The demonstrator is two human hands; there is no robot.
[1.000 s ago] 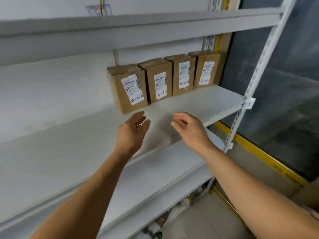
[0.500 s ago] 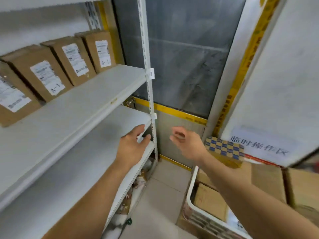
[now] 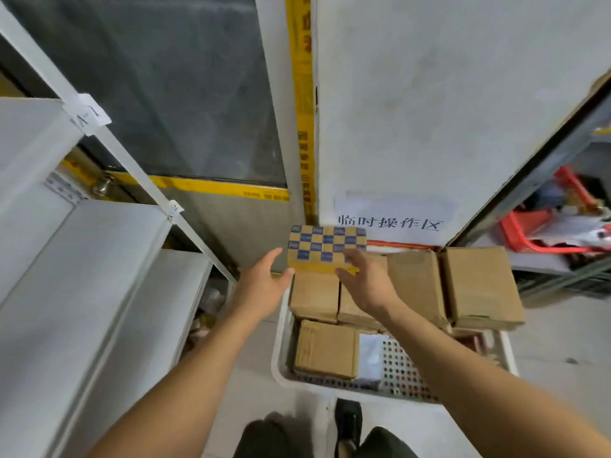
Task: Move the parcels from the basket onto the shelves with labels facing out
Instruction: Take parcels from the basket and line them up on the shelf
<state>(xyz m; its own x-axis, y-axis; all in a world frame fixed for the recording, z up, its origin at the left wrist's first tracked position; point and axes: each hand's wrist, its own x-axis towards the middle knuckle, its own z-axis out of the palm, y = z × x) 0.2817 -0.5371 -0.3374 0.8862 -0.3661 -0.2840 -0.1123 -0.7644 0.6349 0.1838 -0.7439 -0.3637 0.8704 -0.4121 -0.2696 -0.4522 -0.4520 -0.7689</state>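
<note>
Head view: brown cardboard parcels (image 3: 325, 347) lie in a white perforated plastic basket (image 3: 396, 375) on the floor, right of grey metal shelves (image 3: 99, 259). The left hand (image 3: 264, 285) and right hand (image 3: 367, 282) hover above them, fingers (image 3: 351, 256) loosely spread, holding nothing, near a blue-and-yellow checkered box (image 3: 325, 247).

Both arms reach forward, left hand (image 3: 261, 285) and right hand (image 3: 367, 279) spread, gripping nothing.
</note>
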